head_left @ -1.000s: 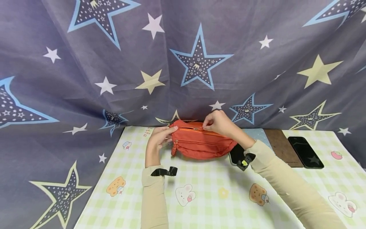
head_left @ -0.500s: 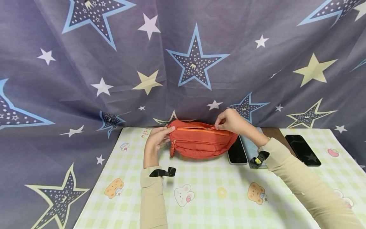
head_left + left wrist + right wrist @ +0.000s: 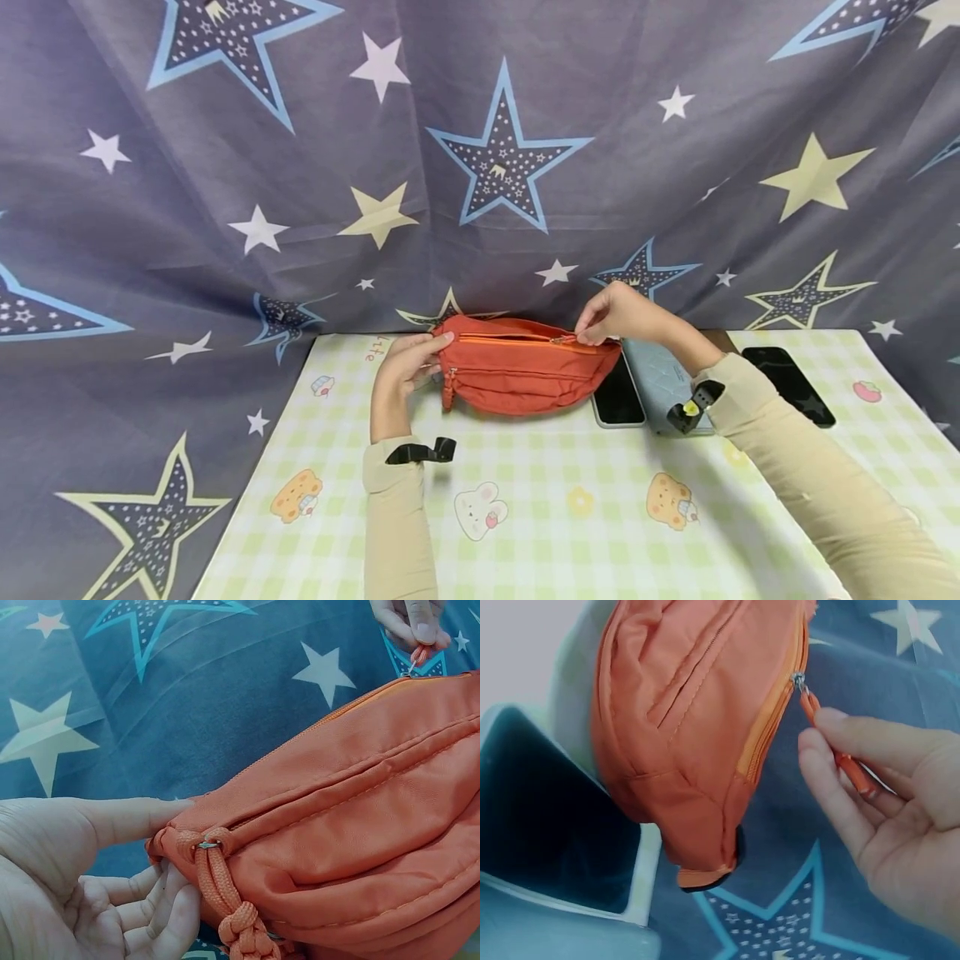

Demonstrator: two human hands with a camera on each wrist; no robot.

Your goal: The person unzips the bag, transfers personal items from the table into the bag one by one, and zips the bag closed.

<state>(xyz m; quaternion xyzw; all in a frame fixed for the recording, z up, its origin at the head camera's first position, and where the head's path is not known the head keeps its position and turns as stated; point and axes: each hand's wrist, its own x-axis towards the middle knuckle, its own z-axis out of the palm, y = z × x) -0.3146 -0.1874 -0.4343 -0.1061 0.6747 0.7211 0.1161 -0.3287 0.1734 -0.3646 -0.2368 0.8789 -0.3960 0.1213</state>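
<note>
A red-orange waist bag stands at the back of the table, its top zipper partly undone. My left hand grips the bag's left end, thumb on top and fingers behind, as the left wrist view shows. A braided cord pull hangs beside that hand from the front pocket's zipper. With thumb and forefinger, my right hand pinches the orange cord pull of the top zipper. The slider sits near the bag's right end, and an open slit shows to its left.
A phone lies partly behind the bag's right end, next to a light blue quilted pouch. A black phone lies further right. Behind the checked table hangs a starred curtain.
My right hand has drawn the top zipper's slider to the right, lengthening the opening. My left hand keeps its grip on the bag's left end. The head view has shifted slightly.
</note>
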